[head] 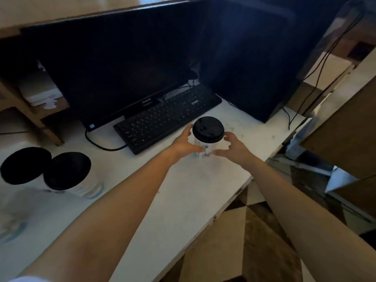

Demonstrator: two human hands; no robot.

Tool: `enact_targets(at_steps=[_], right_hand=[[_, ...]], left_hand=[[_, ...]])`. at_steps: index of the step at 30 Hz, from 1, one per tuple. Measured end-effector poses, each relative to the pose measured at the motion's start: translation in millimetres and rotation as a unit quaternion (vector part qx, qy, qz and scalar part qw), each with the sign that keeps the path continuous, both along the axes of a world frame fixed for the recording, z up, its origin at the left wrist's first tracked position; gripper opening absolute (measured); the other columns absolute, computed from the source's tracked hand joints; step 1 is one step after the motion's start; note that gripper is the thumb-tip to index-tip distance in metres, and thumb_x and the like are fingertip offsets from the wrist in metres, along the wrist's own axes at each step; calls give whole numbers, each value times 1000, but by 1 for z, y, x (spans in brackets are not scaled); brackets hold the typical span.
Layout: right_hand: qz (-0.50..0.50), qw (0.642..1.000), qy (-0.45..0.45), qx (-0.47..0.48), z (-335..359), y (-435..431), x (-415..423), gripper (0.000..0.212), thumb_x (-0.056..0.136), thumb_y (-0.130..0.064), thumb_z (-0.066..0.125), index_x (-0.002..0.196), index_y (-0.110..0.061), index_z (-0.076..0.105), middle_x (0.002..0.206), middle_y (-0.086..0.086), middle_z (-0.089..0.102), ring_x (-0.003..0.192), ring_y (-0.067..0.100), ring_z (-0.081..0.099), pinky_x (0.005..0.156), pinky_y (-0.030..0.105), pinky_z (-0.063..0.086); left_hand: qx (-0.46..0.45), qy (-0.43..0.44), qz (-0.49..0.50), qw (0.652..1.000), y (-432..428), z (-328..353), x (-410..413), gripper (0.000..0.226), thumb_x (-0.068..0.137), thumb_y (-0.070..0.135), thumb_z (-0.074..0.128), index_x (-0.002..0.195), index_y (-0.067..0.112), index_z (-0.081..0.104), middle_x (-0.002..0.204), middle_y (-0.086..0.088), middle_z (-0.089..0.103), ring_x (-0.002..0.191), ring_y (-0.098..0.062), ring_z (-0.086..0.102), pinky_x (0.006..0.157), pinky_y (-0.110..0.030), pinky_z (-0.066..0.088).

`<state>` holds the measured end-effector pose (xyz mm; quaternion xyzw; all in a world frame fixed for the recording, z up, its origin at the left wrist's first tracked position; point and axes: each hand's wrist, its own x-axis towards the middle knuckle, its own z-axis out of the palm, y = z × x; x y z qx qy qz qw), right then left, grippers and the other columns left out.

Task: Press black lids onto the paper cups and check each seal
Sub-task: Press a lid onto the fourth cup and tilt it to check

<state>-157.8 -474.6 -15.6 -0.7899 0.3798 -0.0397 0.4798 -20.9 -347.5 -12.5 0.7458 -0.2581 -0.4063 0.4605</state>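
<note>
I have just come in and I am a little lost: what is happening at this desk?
A person is capping paper cups. Both hands, left hand and right hand, flank a white cup that already wears its black lid, standing on the white desk before the keyboard. Two more lidded cups wait at far left.

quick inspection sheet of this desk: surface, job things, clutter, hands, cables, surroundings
surface: white desk, scuffed, chipped front edge
job's things: lidded paper cup upright between the hands; two more lidded cups at left, blurred
clutter: black keyboard, dark monitor, black tower
grippers: left hand and right hand cupped round the cup's sides, contact unclear
cables: one loops by the keyboard; others hang at right
surroundings: patterned floor, wooden shelf at left
</note>
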Motion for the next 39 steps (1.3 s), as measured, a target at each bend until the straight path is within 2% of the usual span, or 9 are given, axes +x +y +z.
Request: enact_targets(at_steps=[3,13,19,22,26,30,32,35,39], right_hand=[[31,999,-45,1,-3,-4,4,83,75,-16,78,142,-16,29,145,3,39,133,21,38,100,28,32],[25,995,-92,6,-2,3,7,78,77,-20,76,141,-18,33,141,2,43,122,22,49,89,26,42],[39,984,-146,93,15,12,-1,61,84,-4,63,137,-22,40,135,-3,49,115,14,50,89,25,44],[-45,967,-177,178,18,16,3,44,90,-3,45,130,-19,51,131,2,56,119,19,53,102,36,45],[-187,931,-180,257,19,27,12,35,98,-29,35,119,-13,58,119,7,63,113,24,59,99,38,46],[-178,949,-168,201,25,38,30,40,96,-50,34,92,-21,62,101,3,64,97,15,60,86,27,48],[-163,963,-165,139,23,43,37,36,96,-47,38,101,-19,60,102,2,61,94,14,58,75,21,47],[-158,965,-183,107,18,44,39,33,97,-39,43,112,-15,60,107,4,60,99,18,57,77,23,47],[-152,957,-219,117,15,38,35,25,97,-31,44,110,-19,62,102,-3,60,96,12,55,78,22,47]], left_hand=[[-27,18,-40,999,-7,-7,5,104,56,26,85,145,29,31,145,3,43,135,-17,37,111,-43,35],[-69,7,-36,997,-10,-10,1,93,61,18,86,141,26,39,139,2,51,131,-19,45,108,-45,40],[-111,6,5,994,6,-3,-6,85,64,12,85,135,29,41,132,6,53,121,-15,51,94,-30,49],[-113,-17,18,993,11,4,-13,84,66,8,83,136,25,40,127,8,52,113,-12,51,80,-18,47],[-92,-44,43,994,17,5,-23,84,66,11,83,136,25,38,125,8,51,112,-10,49,83,-23,44],[-76,-88,75,990,19,-5,-33,89,61,20,87,134,28,37,134,5,49,119,-17,50,95,-35,48],[-87,-92,98,987,18,-10,-40,88,59,20,87,132,26,38,129,6,51,118,-17,51,98,-38,49],[-86,-67,101,989,21,-12,-42,81,66,13,82,132,24,37,125,7,50,118,-14,50,97,-35,49],[-104,64,119,985,27,-1,-29,54,83,5,56,132,26,44,131,2,55,124,-17,50,95,-32,44]])
